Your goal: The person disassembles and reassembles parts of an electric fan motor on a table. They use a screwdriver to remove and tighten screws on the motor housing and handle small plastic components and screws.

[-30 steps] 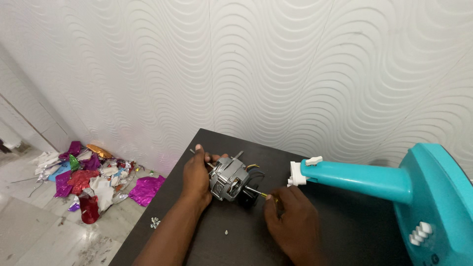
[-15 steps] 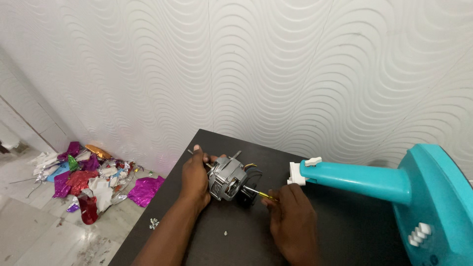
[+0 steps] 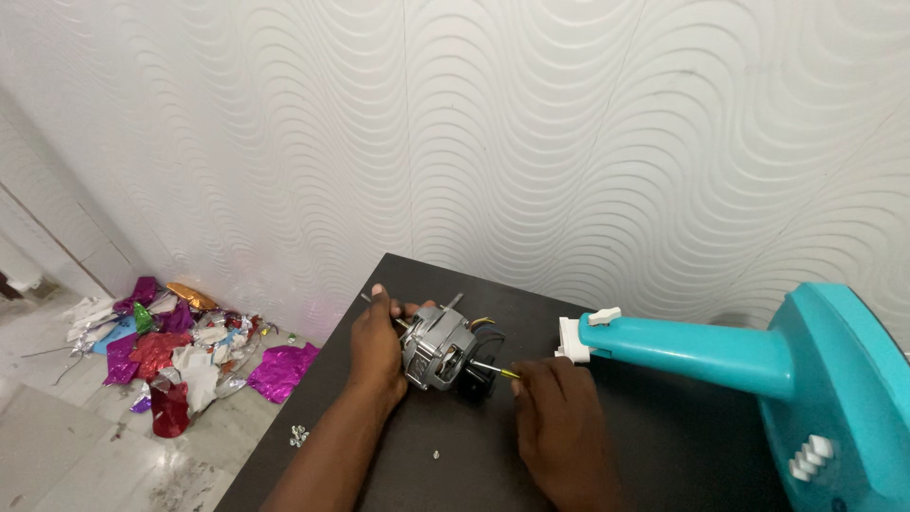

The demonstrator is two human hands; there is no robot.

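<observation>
Two hands at a dark table (image 3: pixel 664 455). Largest item: turquoise fan stand (image 3: pixel 758 365) lying on its side, right, apart from the work. Centre: small grey electric motor (image 3: pixel 438 346) with black wires, resting on the table. Left hand (image 3: pixel 376 346) wraps around its left side, gripping it. Right hand (image 3: pixel 559 408) is closed on a screwdriver (image 3: pixel 495 370), tip at the motor body. Judgement: keep the motor pinned and the driver in line with the screw. Tiny loose screw (image 3: pixel 435 455) lies near the front edge.

Left hand (image 3: pixel 376 346) cupped in a sideways grip; right hand (image 3: pixel 559 417) curled, knuckles up.
</observation>
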